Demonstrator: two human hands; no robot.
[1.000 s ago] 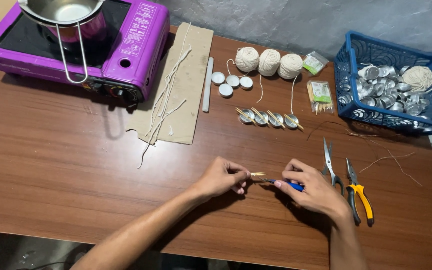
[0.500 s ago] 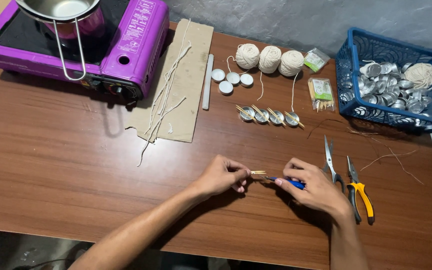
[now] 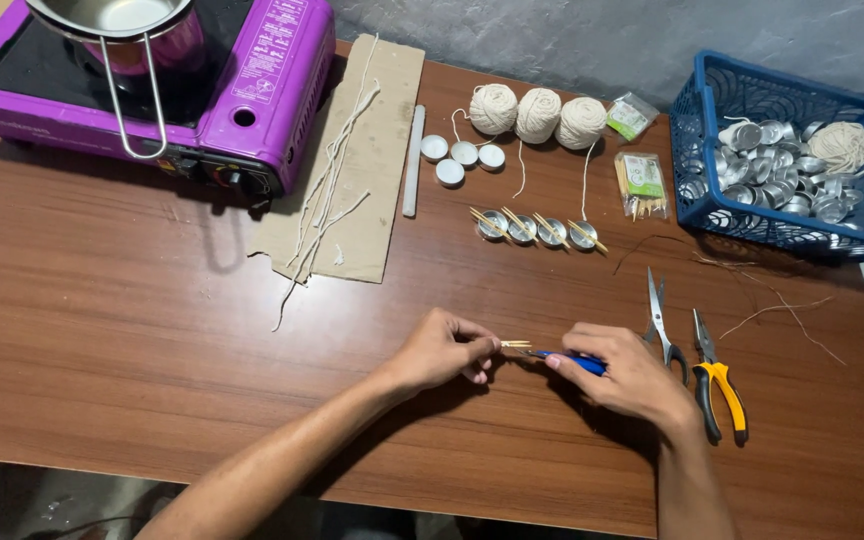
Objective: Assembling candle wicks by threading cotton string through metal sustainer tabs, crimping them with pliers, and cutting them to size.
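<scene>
Two hands: left hand [image 3: 442, 350] pinches small wooden sticks [image 3: 515, 344], right hand [image 3: 624, 368] grips blue-handled tool [image 3: 572, 360] — scissors [image 3: 660, 322], yellow-handled pliers [image 3: 717, 378] beside; brown wooden table [image 3: 132, 330].

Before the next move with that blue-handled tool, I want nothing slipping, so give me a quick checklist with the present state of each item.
1. Left hand pinches the small wooden sticks: ok.
2. Right hand grips the blue-handled tool: ok.
3. Tool tip meets the sticks: cannot tell, too small.
4. Scissors and yellow-handled pliers lie beside the right hand, apart from the work: ok.
5. Both hands over the table, away from its edge: ok.
</scene>
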